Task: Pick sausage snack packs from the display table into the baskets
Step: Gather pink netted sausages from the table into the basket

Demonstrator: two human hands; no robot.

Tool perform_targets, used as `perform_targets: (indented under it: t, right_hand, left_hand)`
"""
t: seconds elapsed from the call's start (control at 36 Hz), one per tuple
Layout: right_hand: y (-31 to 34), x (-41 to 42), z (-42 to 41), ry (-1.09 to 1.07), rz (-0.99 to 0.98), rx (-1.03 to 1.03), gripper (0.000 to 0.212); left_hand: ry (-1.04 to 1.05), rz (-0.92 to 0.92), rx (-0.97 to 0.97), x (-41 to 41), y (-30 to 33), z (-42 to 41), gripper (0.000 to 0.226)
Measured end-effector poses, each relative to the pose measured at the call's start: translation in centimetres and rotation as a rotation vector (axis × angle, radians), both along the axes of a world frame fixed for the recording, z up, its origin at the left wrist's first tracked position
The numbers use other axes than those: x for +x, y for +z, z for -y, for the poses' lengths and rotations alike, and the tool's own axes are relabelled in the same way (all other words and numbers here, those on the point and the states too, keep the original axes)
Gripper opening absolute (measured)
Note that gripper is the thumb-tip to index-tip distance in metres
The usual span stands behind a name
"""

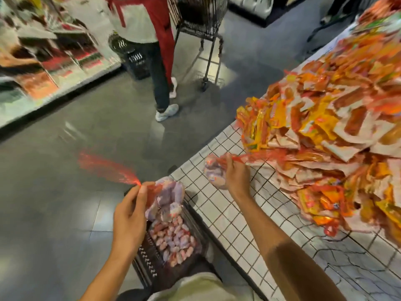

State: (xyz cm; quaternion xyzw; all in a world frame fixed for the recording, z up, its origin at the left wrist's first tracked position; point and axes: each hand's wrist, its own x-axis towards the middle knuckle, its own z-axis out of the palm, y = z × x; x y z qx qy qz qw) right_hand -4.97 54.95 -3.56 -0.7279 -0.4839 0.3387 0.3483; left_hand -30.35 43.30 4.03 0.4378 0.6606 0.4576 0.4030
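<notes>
Head view. The left hand (130, 210) pinches the neck of a red net bag of sausage snacks (167, 200), with thumb and fingers curled round the gathered mesh. The loose red tail of the net fans out to the left of the hand, blurred. This bag hangs directly above the dark basket (149, 255) that stands on the floor against the edge of the bench (227, 213).

The basket already holds a layer of pink and pale purple snack packs (173, 242). Its far side is hidden behind the hanging bag, so the fill level cannot be read exactly; judged from the visible part, it is partly loaded and has room left.

The right hand (235, 174) grips a second net bag (213, 172) at the near edge of the bench, with fingers closed round the mesh neck. The bag appears to rest on the grid-patterned bench cover, just beside the heap.

The heap of orange and yellow packs (325, 127) covers most of the bench to the right. Much stock remains there.

Judgement of progress: the task is under way. One bag is about to go into the basket, one is just taken up, and a large share is not yet picked.

Another person (160, 61) and a wire trolley (199, 18) stand in the aisle beyond.
</notes>
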Motion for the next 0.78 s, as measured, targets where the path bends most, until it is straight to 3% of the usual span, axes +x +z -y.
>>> perform_targets:
  t: [0.17,0.25,0.33,0.5,0.78]
  right_hand:
    - [-3.9,0.5,-0.6,0.158,0.130,-0.127,0.054]
    - [-3.8,0.6,-0.8,0.231,0.066,-0.086,0.045]
    - [-3.9,1.2,-1.0,0.258,0.139,0.042,0.030]
    - [-5.0,1.1,-0.3,0.327,0.192,0.074,0.026]
    - [-5.1,1.5,0.5,0.322,0.081,0.054,0.025]
  left_hand:
    - [-0.016,-0.013,-0.004,1.5,0.2,-0.6,0.030]
    - [-0.038,-0.022,-0.007,2.4,0.5,-0.9,0.028]
    - [-0.069,0.006,-0.028,3.1,0.3,-1.4,0.029]
    - [-0.098,0.007,-0.069,4.4,-0.5,-2.2,0.031]
    - [-0.125,0.084,-0.071,7.2,0.8,-3.7,0.027]
